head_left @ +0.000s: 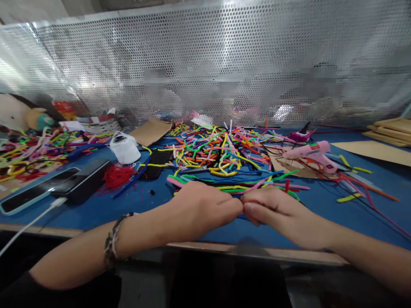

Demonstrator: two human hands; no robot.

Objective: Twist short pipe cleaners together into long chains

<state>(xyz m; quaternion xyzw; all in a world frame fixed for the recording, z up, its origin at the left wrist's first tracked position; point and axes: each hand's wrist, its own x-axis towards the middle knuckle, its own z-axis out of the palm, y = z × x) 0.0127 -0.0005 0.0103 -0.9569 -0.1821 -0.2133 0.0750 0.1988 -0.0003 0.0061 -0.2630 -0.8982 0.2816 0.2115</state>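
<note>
Fingertips (237, 206) touch; left hand (202, 209) and right hand (282, 211) both curled closed, can't tell what's held. Pipe cleaners (233, 188) just beyond, 12 o'clock on worktop (327, 209); glue gun (316, 156) at 2.

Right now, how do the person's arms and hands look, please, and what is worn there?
The left hand is ungloved; further up the arm are dark and pale bracelets and a black sleeve. The right hand and visible forearm are bare.
</note>
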